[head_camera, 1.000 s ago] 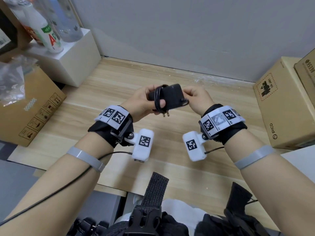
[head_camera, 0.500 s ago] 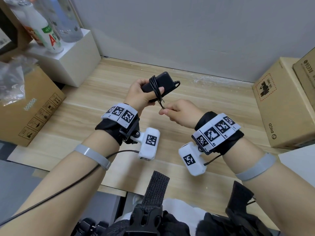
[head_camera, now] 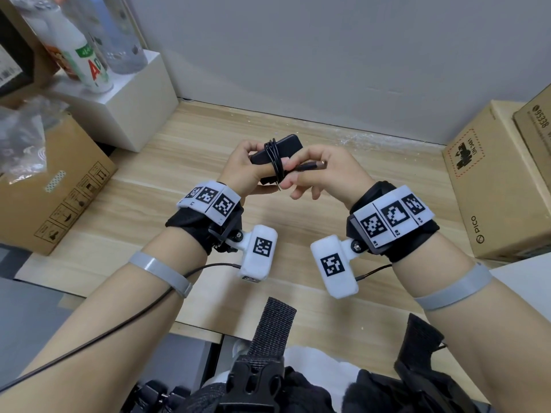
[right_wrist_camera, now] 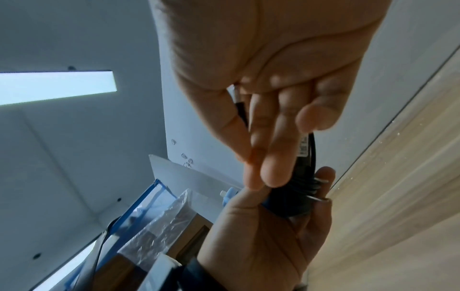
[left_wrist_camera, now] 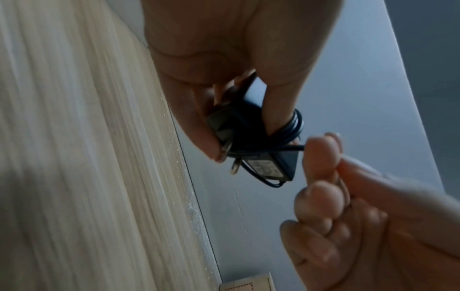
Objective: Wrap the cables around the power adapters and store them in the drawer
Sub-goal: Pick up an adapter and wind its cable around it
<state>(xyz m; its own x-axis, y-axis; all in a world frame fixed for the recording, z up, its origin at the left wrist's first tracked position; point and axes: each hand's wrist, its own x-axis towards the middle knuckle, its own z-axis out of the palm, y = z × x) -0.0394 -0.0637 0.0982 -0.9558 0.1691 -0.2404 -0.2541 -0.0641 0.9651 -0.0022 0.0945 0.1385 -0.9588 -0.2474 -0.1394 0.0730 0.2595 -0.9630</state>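
Above the wooden table (head_camera: 167, 186), my left hand (head_camera: 267, 169) grips a black power adapter (head_camera: 287, 146). Its thin black cable (head_camera: 272, 155) is wound several times around the adapter's middle. Right beside the adapter, my right hand (head_camera: 293, 172) pinches the cable's free end, and the small plug tip (head_camera: 313, 165) sticks out past my fingers. In the left wrist view the adapter (left_wrist_camera: 251, 135) shows its two metal prongs (left_wrist_camera: 234, 165) and a label, with the cable coils (left_wrist_camera: 295, 123) around my finger. The right wrist view shows the cable end (right_wrist_camera: 241, 107) between thumb and fingers. No drawer is in view.
Stacked cardboard boxes (head_camera: 492, 186) stand along the table's right side. A cardboard box (head_camera: 56, 189) with a plastic bag on it sits at the left. Behind it, a white box (head_camera: 140, 96) carries bottles (head_camera: 89, 64). A grey wall closes the far edge.
My right hand has come up from below the adapter to right beside it, bringing the cable's end with it. The left hand has tilted the adapter slightly.
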